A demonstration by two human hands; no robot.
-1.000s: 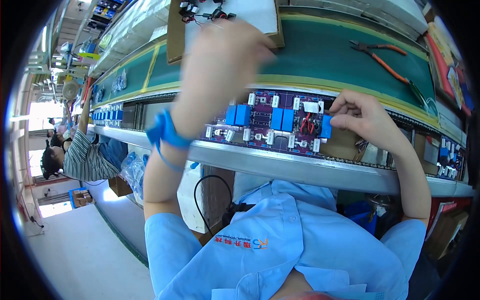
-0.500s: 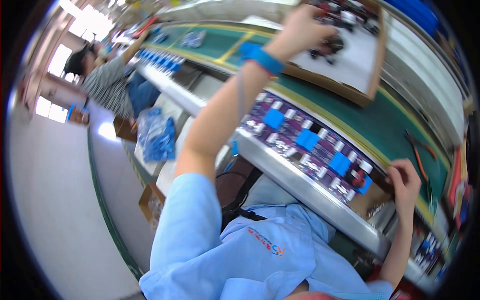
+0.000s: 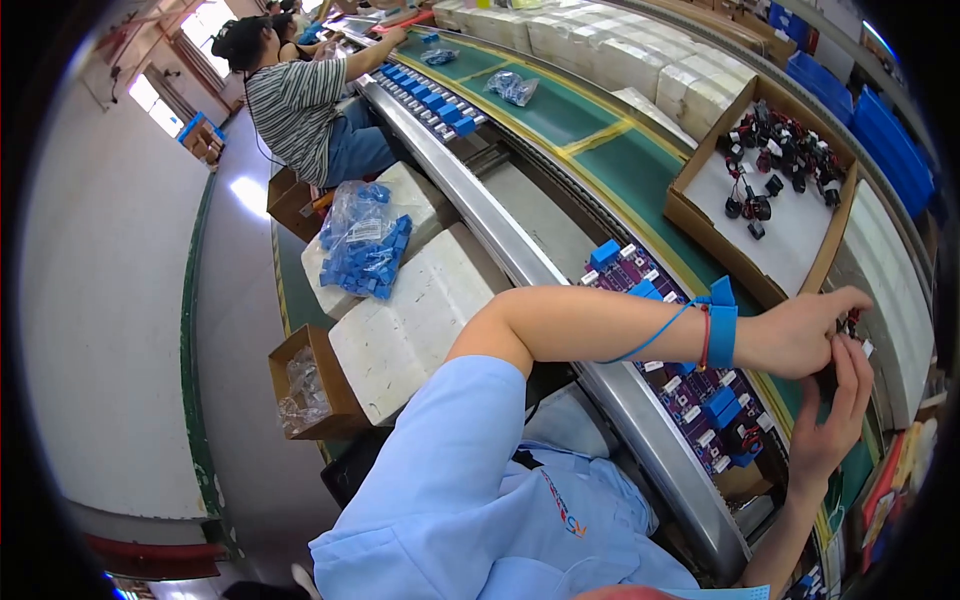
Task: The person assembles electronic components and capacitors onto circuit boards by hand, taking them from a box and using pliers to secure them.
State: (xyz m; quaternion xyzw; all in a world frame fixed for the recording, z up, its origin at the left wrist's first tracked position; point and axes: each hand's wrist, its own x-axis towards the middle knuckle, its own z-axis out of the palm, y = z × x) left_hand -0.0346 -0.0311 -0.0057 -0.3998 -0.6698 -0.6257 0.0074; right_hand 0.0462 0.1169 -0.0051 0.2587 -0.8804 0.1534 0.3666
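My left hand point(image 3: 800, 332), with a blue strap point(image 3: 720, 330) on its wrist, has come together with my right hand point(image 3: 832, 420) at the right. Between their fingers is a small black part with red and black wires point(image 3: 852, 322), mostly hidden by the fingers. Both hands are closed around it. Beside them, a row of purple circuit boards point(image 3: 690, 398) with blue blocks and white components lies along the metal rail. A dark wired part point(image 3: 748, 437) sits on the board at the near end. Above the hands stands a shallow cardboard box point(image 3: 690, 195) holding several black parts with wires.
A green conveyor point(image 3: 545, 115) with yellow lines runs past the metal rail point(image 3: 500, 220). White foam blocks point(image 3: 425, 310) and a bag of blue parts point(image 3: 365, 250) are at the left. Further up the line, a person in a striped shirt point(image 3: 290, 110) works. Blue bins point(image 3: 890, 150) stand at the far right.
My left hand has moved from the cardboard box down to the right, bringing a wired part to my right hand. My right hand has risen from the rail's end. The view has shifted.
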